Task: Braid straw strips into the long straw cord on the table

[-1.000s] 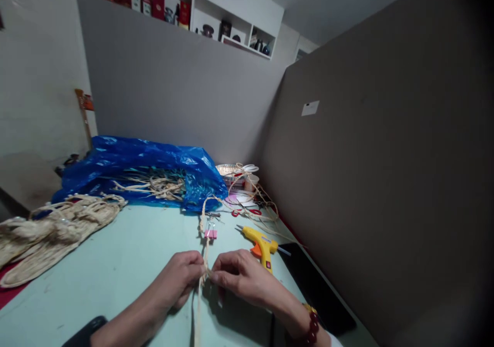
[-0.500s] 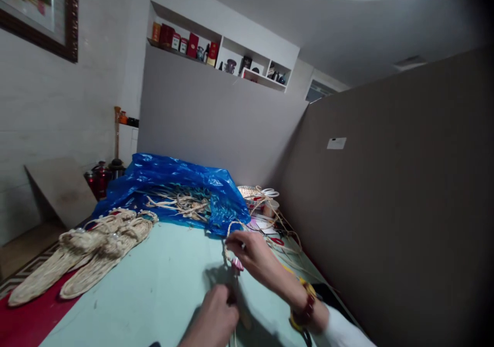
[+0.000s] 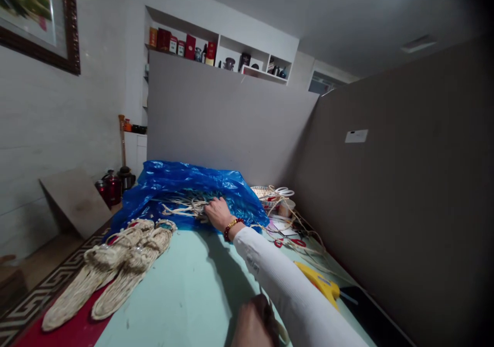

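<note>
A grey partition (image 3: 227, 120) stands beyond the right hand's grip, and the pale green tabletop (image 3: 165, 290) spreads below and to the left of it. The blue plastic bag (image 3: 185, 173) bulges around the far side of that grip, its mouth open toward the person. Nearer and left of the grip lie 2 woven sandals (image 3: 121, 285), side by side; with soles and straps in place, they look close to complete. The yellow glue gun (image 3: 318, 280), partly behind the white sleeve, lies nearer and to the right, unheld.

By contrast, the fibre strands (image 3: 185, 208) in the bag's mouth are loose and tangled, so that portion seems unworked. They lie under the right hand (image 3: 218, 213) and extend to its left. Its fingers curl downward among them; their tips are hidden, so I cannot tell whether they pinch any.

The left hand (image 3: 252, 322), blurred at the bottom edge, sits well apart from the bag, bent inward. A pale strip (image 3: 283, 332) shows just right of it; whether it is gripped, or how far it is worked, I cannot tell.
</note>
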The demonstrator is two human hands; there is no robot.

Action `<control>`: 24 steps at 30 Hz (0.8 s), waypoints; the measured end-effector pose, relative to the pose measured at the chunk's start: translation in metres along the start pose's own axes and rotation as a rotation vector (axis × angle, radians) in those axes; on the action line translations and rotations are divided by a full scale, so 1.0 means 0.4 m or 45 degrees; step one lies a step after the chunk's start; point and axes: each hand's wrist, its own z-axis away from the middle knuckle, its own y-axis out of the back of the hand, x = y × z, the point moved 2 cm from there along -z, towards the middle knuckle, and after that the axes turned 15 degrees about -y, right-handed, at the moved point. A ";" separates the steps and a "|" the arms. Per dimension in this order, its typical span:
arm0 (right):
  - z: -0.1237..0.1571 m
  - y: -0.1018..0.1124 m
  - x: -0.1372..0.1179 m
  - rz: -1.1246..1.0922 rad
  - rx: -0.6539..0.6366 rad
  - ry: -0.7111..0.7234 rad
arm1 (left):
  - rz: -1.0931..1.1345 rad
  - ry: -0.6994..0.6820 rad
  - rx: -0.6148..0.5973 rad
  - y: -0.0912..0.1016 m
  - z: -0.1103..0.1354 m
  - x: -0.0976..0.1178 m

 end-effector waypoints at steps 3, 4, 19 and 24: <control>-0.009 0.006 0.006 -0.094 0.017 -0.043 | -0.083 0.050 0.008 -0.002 -0.006 0.000; -0.012 0.013 0.007 -0.147 0.027 -0.059 | -0.107 0.071 0.009 -0.002 -0.008 0.003; 0.009 0.088 0.036 -0.823 -0.207 -0.014 | -0.045 0.045 0.013 -0.002 -0.009 0.020; 0.009 0.063 0.014 -0.589 -0.257 -0.103 | -0.031 0.035 0.003 -0.002 -0.012 -0.003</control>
